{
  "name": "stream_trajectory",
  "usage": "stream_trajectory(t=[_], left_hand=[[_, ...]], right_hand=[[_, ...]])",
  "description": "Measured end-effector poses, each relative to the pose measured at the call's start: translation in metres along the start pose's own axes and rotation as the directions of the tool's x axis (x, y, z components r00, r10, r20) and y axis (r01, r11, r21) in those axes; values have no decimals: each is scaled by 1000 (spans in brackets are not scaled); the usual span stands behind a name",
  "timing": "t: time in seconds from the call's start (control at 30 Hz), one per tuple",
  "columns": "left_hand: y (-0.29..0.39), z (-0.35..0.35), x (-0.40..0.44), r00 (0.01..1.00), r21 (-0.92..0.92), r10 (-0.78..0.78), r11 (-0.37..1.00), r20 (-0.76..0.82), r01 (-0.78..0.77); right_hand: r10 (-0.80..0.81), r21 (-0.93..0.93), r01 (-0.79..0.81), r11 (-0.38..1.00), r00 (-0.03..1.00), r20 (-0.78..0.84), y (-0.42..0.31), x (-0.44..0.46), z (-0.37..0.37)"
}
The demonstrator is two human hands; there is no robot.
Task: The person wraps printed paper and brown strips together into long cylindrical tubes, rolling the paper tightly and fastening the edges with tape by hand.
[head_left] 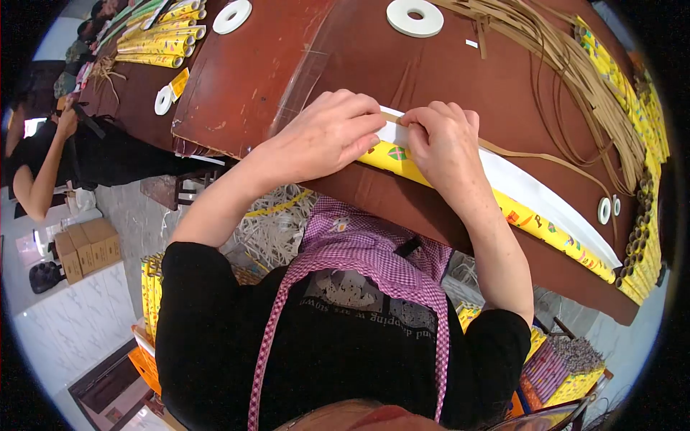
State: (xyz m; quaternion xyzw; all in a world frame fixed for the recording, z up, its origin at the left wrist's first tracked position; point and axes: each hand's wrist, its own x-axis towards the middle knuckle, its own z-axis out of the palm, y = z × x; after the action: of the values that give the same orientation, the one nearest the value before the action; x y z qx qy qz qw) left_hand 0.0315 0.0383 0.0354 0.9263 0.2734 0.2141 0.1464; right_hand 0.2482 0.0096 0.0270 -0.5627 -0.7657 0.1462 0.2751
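Note:
A roll of yellow patterned wrapping paper (535,224) lies along the table's near edge, its white underside (521,172) partly unrolled. A thin brown strip (532,153) runs along the paper's far edge and passes behind my right hand. My left hand (341,133) is closed at the left end of the paper, thumb and fingers pressed together on it. Just to its right, my right hand (445,140) is curled in a pinch over the brown strip at the white edge. Its fingertips partly hide what they grip.
A bundle of brown strips (575,79) lies at the far right. White tape rolls (415,16) sit on the brown table (359,188). Finished yellow rolls (162,47) are stacked at the far left, more along the right edge. At left stands another person (50,151); shredded paper (277,223) lies below.

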Motion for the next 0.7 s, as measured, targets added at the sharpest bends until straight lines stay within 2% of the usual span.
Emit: stream_trajectory(t=[0.1, 0.4, 0.63, 0.7], left_hand=[[0, -4, 0, 997, 11, -54, 998, 63, 54], [2, -3, 8, 989, 62, -83, 995, 124, 76], [7, -3, 4, 991, 79, -44, 996, 125, 35], [7, -1, 3, 995, 146, -42, 989, 92, 29]], right_hand=[[17, -13, -16, 1000, 999, 28, 0, 0, 0], [-3, -36, 4, 999, 1000, 11, 0, 0, -1], [-32, -50, 31, 998, 999, -33, 3, -2, 3], [-67, -56, 64, 996, 997, -44, 3, -3, 2]])
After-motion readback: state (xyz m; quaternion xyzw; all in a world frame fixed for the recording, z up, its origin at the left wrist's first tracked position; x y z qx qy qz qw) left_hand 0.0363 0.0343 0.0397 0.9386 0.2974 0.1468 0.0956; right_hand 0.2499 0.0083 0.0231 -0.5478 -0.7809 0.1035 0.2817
